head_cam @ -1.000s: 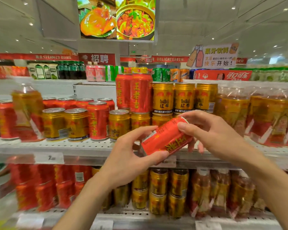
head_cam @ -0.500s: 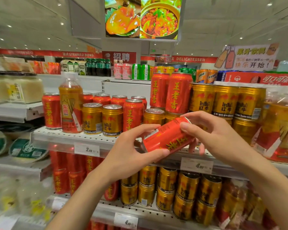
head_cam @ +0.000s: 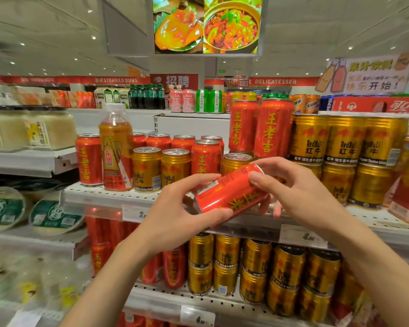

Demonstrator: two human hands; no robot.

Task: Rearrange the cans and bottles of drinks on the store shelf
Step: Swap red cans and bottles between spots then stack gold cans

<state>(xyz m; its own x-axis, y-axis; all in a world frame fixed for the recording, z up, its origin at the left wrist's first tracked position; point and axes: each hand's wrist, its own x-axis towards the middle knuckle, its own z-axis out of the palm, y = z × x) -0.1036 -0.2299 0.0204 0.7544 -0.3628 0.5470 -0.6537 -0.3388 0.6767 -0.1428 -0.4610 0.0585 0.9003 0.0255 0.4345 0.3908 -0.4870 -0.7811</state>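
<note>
Red cylindrical metal can (head_cam: 232, 191) gripped at both ends: left hand (head_cam: 182, 208) fingers round base, right hand (head_cam: 300, 194) on top; long axis tilted, shelf just beyond

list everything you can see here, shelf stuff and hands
held can: one, red, tilted, in front of the upper shelf
red cans: several, upper shelf left part; two more stacked higher; more on the lower shelf
gold cans: many, stacked two high on the upper shelf right; three lower left; more on the lower shelf
bottle: one, amber with red label, among the left red cans
upper shelf: white, perforated
screen: one, food pictures, overhead
left hand: grip round the held can's lower end
right hand: grip on its upper end
</note>
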